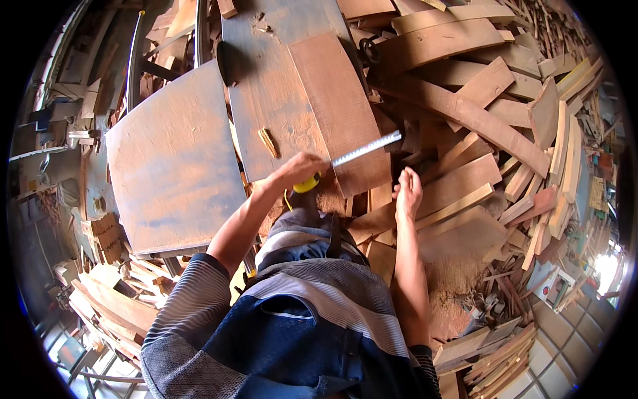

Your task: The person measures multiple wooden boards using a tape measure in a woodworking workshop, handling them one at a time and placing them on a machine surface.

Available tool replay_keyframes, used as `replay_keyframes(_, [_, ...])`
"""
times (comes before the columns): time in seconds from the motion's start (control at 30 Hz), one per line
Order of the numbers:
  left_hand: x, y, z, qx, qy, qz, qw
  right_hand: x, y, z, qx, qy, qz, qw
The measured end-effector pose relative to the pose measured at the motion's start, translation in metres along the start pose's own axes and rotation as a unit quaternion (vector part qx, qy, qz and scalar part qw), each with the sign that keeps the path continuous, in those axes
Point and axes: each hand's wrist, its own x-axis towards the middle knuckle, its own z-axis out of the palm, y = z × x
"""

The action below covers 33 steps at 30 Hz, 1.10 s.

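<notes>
My left hand (302, 169) is closed around a yellow tape measure (307, 183). Its pale blade (365, 149) reaches out to the right, slanting across the near end of a reddish-brown plank (335, 100). The plank lies lengthwise along the right side of a dusty metal machine table (266, 100). Just right of the plank's near end, my right hand (408, 191) is raised with its fingers apart from the tape and nothing visible in it. A small wood offcut (268, 143) rests on the table beyond my left hand.
A dark disc-shaped blade (226, 63) shows between the table and a separate flat panel (176, 163) on the left. Curved and straight boards (458, 113) are heaped at the right. More timber (116, 302) is stacked at the lower left, and sawdust (448, 312) lies at the lower right.
</notes>
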Motion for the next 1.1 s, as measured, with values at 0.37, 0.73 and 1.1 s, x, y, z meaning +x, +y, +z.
replay_keyframes(0.37, [0.075, 0.05, -0.097, -0.03, 0.219, -0.014, 0.975, -0.037, 0.043, 0.03, 0.226, -0.163, 0.296, 0.914])
replay_keyframes(0.73, [0.051, 0.025, -0.082, -0.16, 0.225, -0.022, 0.961, -0.043, 0.066, 0.001, 0.301, -0.067, 0.252, 0.917])
replay_keyframes(1.1, [0.106, 0.035, -0.104, -0.024, 0.177, 0.076, 0.981, -0.055, 0.063, -0.04, 0.251, -0.052, 0.271, 0.928])
